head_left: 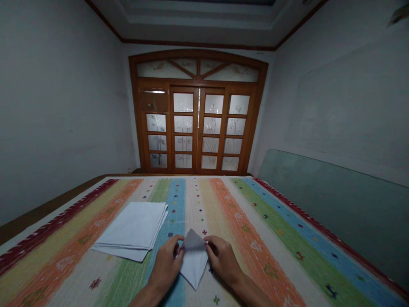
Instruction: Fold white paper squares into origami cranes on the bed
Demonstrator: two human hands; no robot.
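Note:
A folded sheet of white paper (194, 260), kite-shaped with pointed ends, is held between my two hands just above or on the striped cloth. My left hand (168, 259) pinches its left side with thumb and forefinger. On the opposite side, my right hand (223, 258) grips the right edge the same way. The upper part of the paper is in shade, and a crease runs down its lower half. Left of my hands lies a stack of white paper sheets (132, 226), slightly fanned at the edges.
A multicoloured striped tablecloth (255, 268) covers the table. Along the right side stands a pale green panel (335, 204) against the wall. Wooden doors with glass panes (198, 128) are beyond the table's far edge.

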